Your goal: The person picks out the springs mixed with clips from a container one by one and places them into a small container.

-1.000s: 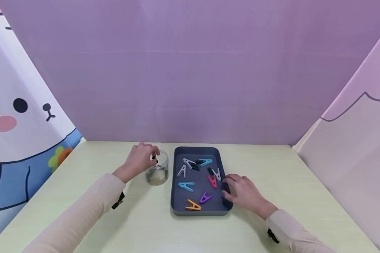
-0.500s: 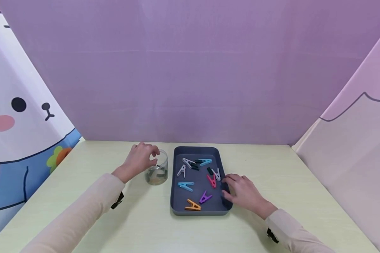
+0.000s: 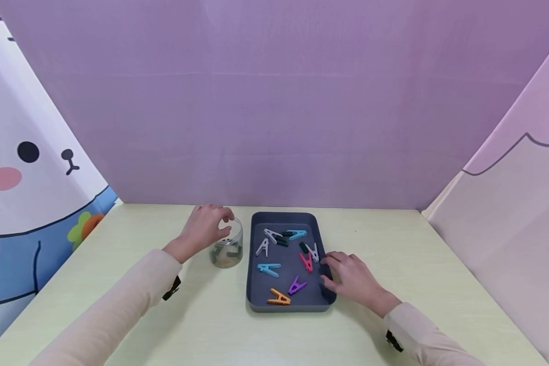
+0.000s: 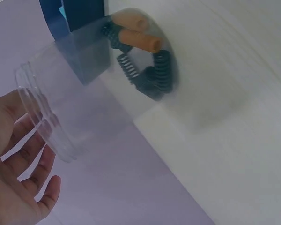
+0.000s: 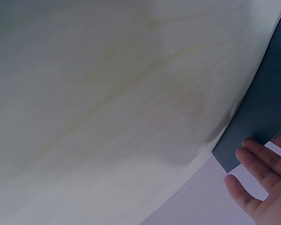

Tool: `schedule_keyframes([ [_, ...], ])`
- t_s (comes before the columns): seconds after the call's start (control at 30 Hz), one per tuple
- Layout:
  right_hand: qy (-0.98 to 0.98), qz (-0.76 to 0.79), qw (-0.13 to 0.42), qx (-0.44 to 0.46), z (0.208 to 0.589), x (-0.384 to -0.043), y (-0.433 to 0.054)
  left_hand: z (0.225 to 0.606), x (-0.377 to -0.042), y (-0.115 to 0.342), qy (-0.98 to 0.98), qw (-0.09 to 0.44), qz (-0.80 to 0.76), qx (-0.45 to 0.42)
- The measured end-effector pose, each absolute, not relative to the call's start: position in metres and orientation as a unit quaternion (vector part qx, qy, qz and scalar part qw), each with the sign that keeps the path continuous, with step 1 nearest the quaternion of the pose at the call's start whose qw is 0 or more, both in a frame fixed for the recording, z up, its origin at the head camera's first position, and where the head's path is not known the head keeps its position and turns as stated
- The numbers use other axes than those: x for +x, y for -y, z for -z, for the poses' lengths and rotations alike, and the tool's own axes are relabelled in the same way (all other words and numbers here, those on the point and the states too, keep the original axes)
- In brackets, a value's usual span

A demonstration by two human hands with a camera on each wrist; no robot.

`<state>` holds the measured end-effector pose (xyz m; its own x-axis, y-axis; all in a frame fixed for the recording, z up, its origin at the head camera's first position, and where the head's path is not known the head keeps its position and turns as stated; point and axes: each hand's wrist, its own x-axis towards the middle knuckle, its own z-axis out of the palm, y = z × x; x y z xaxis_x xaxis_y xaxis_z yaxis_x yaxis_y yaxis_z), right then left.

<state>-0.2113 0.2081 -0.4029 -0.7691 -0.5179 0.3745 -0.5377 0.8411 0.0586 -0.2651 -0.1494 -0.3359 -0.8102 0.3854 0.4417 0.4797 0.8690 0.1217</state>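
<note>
At the mouth of a clear jar [image 3: 226, 258], my left hand [image 3: 203, 230] holds its fingers and thumb apart, with nothing between them. In the left wrist view, several dark green coil-like pieces [image 4: 163, 72] and orange ribbed cylinders [image 4: 143, 41] lie at the jar's bottom. To the right stands a grey tray [image 3: 262, 288] with small plastic clips in it, among them a purple clip [image 3: 296, 286] and a red clip [image 3: 306, 263]. Several dark ribbed pieces [image 3: 281, 241] lie among the clips. My right hand [image 3: 354, 279] rests its loosely bent fingers at the tray's right rim.
All stands on a pale wooden table [image 3: 201, 325]. A purple cloth backdrop [image 3: 274, 127] rises behind it, with printed panels at both sides. The jar sits close to the tray's left wall.
A small dark piece pinched in my left fingers one second ago has left them, and dark pieces show low in the jar. The left fingers have spread a little. My right hand has stayed still.
</note>
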Motion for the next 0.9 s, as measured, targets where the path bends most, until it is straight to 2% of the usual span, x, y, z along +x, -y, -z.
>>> schedule_keyframes([
  [0.43, 0.940, -0.029, 0.192, 0.280, 0.404, -0.212, -0.208, 0.330, -0.266, 0.116, 0.944, 0.188, 0.111, -0.248],
  [0.73, 0.942, -0.029, 0.188, 0.276, 0.404, -0.213, -0.207, 0.339, -0.266, 0.087, 0.957, 0.130, 0.091, -0.244],
  [0.9, 0.942, -0.030, 0.188, 0.276, 0.404, -0.213, -0.207, 0.348, -0.268, 0.074, 0.955, 0.117, 0.087, -0.259],
])
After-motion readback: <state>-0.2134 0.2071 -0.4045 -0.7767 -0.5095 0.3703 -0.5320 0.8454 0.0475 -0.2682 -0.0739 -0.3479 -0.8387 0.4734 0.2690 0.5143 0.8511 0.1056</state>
